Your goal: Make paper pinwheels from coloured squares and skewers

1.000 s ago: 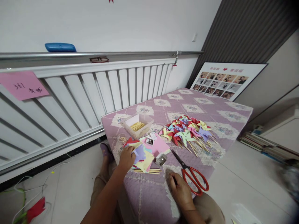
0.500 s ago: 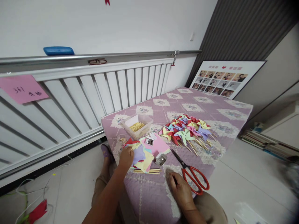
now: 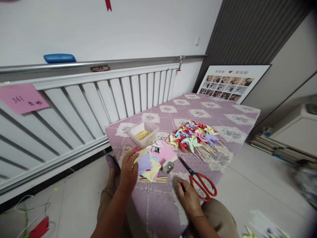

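My left hand (image 3: 129,170) is at the left edge of a pile of cut paper squares (image 3: 148,165), its fingers spread and touching the sheets. Lilac and yellow pieces lie on top; a bit of red paper shows by the fingertips. My right hand (image 3: 187,195) rests curled on the table's near edge, and whatever its fingers may hold is hidden. Just right of it lie large scissors (image 3: 201,183) with red handles, blades pointing away. Thin wooden sticks (image 3: 157,179) lie below the pile. A small clear packet (image 3: 168,167) sits to its right.
Behind the pile stands a clear plastic box (image 3: 151,136) of sticks, with a small round dish (image 3: 127,147) beside it. Finished paper pinwheels (image 3: 193,140) are heaped at centre right. A white radiator (image 3: 119,96) borders the table; a photo board (image 3: 228,82) leans at the back.
My left hand has turned so more of its back shows, and its fingers have opened over the pile's left edge. My right hand stays curled beside the scissors. The view has shifted slightly.
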The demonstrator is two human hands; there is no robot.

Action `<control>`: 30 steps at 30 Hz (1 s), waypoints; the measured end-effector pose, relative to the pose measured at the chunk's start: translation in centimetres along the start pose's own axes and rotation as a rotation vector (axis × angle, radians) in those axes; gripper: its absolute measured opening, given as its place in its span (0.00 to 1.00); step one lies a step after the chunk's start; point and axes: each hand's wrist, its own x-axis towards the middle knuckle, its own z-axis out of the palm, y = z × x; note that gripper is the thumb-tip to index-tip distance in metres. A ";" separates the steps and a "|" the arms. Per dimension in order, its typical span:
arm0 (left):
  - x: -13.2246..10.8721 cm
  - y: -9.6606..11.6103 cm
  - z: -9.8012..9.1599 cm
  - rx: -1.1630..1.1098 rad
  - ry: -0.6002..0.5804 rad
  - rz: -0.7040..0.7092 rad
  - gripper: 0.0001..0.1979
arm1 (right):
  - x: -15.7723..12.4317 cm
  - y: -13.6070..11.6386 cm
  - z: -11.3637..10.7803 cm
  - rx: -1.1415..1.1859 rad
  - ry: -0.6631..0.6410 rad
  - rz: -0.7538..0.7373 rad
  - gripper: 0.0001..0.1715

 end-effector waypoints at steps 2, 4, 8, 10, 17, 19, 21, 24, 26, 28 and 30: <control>-1.6 2.0 -0.1 -0.055 0.007 0.050 0.18 | 0.1 -0.3 -0.1 0.093 -0.009 0.048 0.17; -3.4 3.5 0.0 -0.090 -0.007 0.047 0.20 | 0.2 -0.9 -0.3 0.177 -0.019 0.089 0.20; -6.4 5.1 0.1 -0.091 -0.100 0.110 0.23 | -1.0 -4.2 -1.1 0.296 -0.080 0.130 0.26; -7.2 5.4 -0.2 -0.073 -0.133 0.173 0.23 | -2.2 -6.7 -1.8 0.563 -0.191 0.226 0.27; -8.2 5.9 -1.3 0.041 -0.192 0.392 0.21 | -4.5 -13.2 -5.2 1.062 -0.332 0.404 0.33; -8.3 6.1 -1.6 0.079 -0.177 0.449 0.19 | -4.4 -13.8 -5.7 1.133 -0.315 0.470 0.32; -8.3 6.3 -1.7 0.104 -0.162 0.494 0.18 | -4.3 -14.2 -5.8 1.229 -0.289 0.539 0.29; -8.4 6.5 -1.9 0.122 -0.158 0.533 0.17 | -4.3 -14.5 -5.5 1.306 -0.264 0.610 0.24; -8.4 6.5 -2.0 0.125 -0.160 0.535 0.17 | -4.4 -14.5 -5.2 1.305 -0.246 0.642 0.21; -8.6 6.4 -2.1 0.117 -0.170 0.518 0.17 | -4.5 -14.3 -5.0 1.289 -0.231 0.653 0.16; -9.0 6.2 -2.1 0.075 -0.183 0.467 0.19 | -4.6 -14.0 -4.8 1.263 -0.223 0.655 0.16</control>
